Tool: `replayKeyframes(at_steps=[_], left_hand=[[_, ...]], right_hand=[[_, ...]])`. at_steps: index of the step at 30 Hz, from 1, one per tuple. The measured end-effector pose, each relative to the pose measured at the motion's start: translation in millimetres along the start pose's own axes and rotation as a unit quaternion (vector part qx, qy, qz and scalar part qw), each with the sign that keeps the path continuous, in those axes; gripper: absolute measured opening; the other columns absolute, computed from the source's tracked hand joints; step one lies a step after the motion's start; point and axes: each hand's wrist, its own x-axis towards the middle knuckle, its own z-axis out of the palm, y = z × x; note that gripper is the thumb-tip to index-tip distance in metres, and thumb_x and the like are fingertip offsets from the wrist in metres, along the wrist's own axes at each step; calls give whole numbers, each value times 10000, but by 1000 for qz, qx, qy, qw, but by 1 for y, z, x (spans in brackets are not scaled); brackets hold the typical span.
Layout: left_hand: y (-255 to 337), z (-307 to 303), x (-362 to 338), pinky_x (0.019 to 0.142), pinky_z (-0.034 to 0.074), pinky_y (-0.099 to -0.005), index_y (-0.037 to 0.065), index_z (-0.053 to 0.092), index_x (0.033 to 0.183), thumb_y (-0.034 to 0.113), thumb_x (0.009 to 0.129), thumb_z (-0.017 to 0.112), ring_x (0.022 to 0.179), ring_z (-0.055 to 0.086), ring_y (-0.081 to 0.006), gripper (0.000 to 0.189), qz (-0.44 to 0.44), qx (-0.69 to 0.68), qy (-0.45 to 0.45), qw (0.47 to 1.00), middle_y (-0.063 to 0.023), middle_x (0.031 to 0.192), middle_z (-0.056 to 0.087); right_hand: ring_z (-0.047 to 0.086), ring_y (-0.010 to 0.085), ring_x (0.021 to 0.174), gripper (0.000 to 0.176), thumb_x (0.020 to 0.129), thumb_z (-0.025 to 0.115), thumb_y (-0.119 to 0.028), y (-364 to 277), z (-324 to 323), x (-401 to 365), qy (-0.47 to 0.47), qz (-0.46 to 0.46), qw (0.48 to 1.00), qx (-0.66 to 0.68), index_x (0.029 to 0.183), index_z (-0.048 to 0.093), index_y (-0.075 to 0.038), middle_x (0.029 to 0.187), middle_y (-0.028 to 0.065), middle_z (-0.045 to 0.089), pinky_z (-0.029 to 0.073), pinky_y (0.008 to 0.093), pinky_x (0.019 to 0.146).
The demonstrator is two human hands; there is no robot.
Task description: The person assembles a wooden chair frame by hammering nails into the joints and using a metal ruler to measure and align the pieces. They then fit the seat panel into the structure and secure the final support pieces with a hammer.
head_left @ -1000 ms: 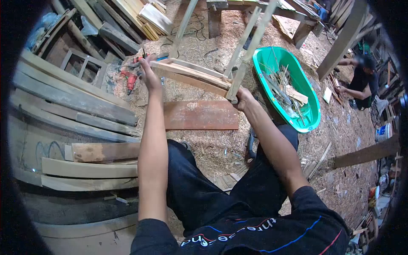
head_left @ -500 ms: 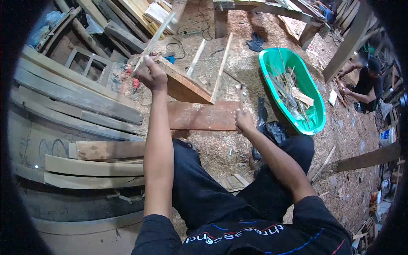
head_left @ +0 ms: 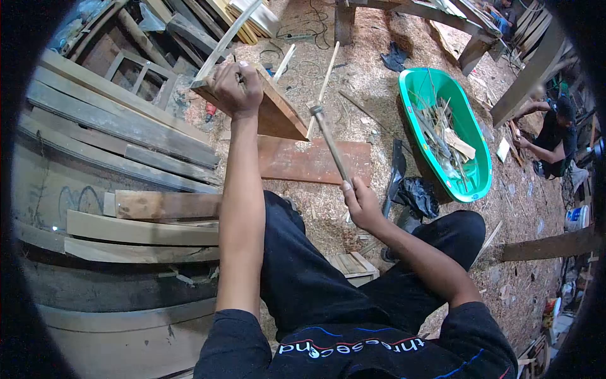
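My left hand (head_left: 238, 90) is closed on the top corner of a wooden frame, whose brown board (head_left: 276, 107) stands tilted on edge and has thin light strips joined to it. In my right hand (head_left: 366, 205) is a hammer (head_left: 332, 146), gripped low on its wooden handle. The hammer head (head_left: 316, 110) points up and left, close to the frame's right end; whether it touches is hard to tell. Below the frame, a flat reddish-brown board (head_left: 319, 162) lies on the floor. My left fingertips are partly hidden.
A green plastic tub (head_left: 483, 165) holding wood scraps stands to the right. Stacked planks (head_left: 126, 129) line the left side. Wood shavings cover the floor (head_left: 372, 120). Another person (head_left: 555, 136) crouches at the far right, and a wooden bench (head_left: 416, 9) stands at the back.
My right hand has swung the hammer leftward, bringing its head nearer the frame's end. My left hand still grips the frame, its fingers turned slightly. The whole view has shifted a little.
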Motion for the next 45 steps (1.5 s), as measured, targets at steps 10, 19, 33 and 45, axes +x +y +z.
replayKeyframes(at_steps=[10,19,33,45], left_hand=[[6,1,-2,730,397,-417,40,637,706,231,877,465,691,587,-337,309,-3,19,-26,999,-149,710,636],[-10,-1,-8,737,411,-419,0,644,690,258,870,460,693,582,-296,364,-138,-32,17,990,-136,670,620],[42,-8,-17,676,446,-339,88,522,728,407,897,466,660,551,-211,366,-571,-456,179,659,-60,702,548],[41,-23,-33,705,485,-370,-3,577,750,398,866,393,714,561,-242,456,-544,-556,29,628,-116,727,571]], right_hand=[[526,248,591,308,995,474,-271,-6,-8,-1,-1,0,1000,30,857,482,4,635,153,501,406,405,571],[484,76,516,251,970,539,-251,-9,-39,22,37,100,989,99,920,597,-11,671,3,560,364,268,424],[610,373,1050,424,1015,407,-316,27,-65,126,65,264,794,543,1343,397,-49,1219,265,533,583,503,769],[695,262,743,378,972,508,-202,100,-34,153,-55,256,756,600,1211,467,88,999,176,661,618,382,632]])
